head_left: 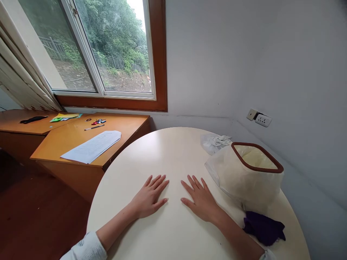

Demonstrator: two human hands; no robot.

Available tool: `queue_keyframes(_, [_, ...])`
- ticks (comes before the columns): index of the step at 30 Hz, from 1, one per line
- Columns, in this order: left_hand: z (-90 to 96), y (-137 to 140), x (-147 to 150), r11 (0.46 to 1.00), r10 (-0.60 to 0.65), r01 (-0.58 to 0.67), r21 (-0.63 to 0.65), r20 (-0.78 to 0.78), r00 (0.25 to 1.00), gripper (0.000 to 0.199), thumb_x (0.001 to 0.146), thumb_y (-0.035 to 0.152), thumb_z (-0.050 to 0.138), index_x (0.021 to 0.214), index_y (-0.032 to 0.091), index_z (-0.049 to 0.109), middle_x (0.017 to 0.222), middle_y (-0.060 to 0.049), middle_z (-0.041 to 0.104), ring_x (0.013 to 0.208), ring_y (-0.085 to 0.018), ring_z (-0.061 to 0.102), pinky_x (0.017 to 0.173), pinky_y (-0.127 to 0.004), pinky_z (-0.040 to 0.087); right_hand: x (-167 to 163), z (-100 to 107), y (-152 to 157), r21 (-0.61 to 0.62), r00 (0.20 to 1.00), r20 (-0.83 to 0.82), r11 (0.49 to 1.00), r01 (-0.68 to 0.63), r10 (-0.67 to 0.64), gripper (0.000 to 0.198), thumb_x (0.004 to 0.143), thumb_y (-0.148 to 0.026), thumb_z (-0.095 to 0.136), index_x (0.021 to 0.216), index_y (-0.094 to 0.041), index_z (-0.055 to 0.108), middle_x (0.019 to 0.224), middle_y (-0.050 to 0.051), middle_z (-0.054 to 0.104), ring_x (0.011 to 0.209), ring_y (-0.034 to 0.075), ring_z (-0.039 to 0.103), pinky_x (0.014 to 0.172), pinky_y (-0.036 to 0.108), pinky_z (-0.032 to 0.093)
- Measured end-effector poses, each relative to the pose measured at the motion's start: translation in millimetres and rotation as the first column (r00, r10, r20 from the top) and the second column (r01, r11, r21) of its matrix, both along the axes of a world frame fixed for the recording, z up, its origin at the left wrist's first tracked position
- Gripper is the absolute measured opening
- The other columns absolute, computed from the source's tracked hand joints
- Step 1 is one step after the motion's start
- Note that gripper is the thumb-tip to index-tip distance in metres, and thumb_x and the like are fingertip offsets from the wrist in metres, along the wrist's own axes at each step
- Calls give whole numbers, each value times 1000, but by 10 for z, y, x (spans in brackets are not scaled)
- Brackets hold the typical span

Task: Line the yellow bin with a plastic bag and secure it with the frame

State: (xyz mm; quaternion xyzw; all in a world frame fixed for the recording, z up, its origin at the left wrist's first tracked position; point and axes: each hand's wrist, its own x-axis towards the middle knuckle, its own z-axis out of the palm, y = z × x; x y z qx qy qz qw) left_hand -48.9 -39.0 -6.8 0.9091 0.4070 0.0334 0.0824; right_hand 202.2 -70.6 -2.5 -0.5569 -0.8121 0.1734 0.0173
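My left hand [149, 197] lies palm down on the round cream table [173, 151], its fingers spread. Across a small gap, my right hand [200, 198] rests flat on the same surface with its fingers apart. Neither hand holds anything. To the right of my right hand stands a trash bin [246, 184] lined with a thin whitish bag, with a brown rim around its mouth. A dark purple cloth [264, 228] lies crumpled in front of the bin, beside my right forearm. Behind the bin is a knotted clear plastic bag [217, 141].
An orange-brown desk [130, 131] at the left holds papers [93, 146], a pen [94, 127], keys [99, 122] and a yellow folder [66, 116]. Black fabric [34, 119] lies further left. Behind are a window, a curtain [24, 65] and a wall socket [263, 120].
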Motion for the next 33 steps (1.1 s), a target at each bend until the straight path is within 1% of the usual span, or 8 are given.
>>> queue_keyframes(9, [-12, 3, -4, 1000, 2, -2, 11, 9, 1000, 60, 88, 53, 29, 141, 32, 11, 148, -1, 15, 136, -25, 15, 110, -49, 10, 2, -6, 1, 1, 1000, 5, 1000, -2, 2, 60, 87, -58, 10, 142, -31, 11, 150, -2, 1, 137, 20, -4, 108, 44, -5])
queue_keyframes(15, [-28, 9, -9, 1000, -6, 6, 6, 30, 1000, 60, 88, 52, 32, 141, 32, 10, 148, -1, 15, 135, -26, 16, 109, -50, 10, 14, -18, -5, 8, 1000, -17, 1000, 7, -7, 62, 86, -60, 10, 141, -33, 11, 150, -3, 1, 137, 20, -5, 108, 43, -5])
queue_keyframes(22, [-39, 7, -18, 999, -20, 18, 30, 60, 998, 60, 88, 50, 35, 141, 32, 12, 148, -1, 17, 135, -27, 18, 109, -49, 13, 16, -39, -5, 27, 999, -47, 1000, 7, -6, 63, 86, -61, 10, 141, -32, 13, 150, -3, 3, 137, 20, -4, 108, 44, -4])
queue_keyframes(33, [-2, -7, -4, 1000, -2, 2, -7, 58, 998, 60, 88, 51, 34, 141, 32, 13, 148, -2, 17, 135, -27, 17, 109, -52, 11, 26, -63, -5, 40, 998, -62, 999, 0, 3, 63, 86, -61, 11, 141, -32, 14, 150, -1, 4, 137, 20, -3, 108, 46, -3])
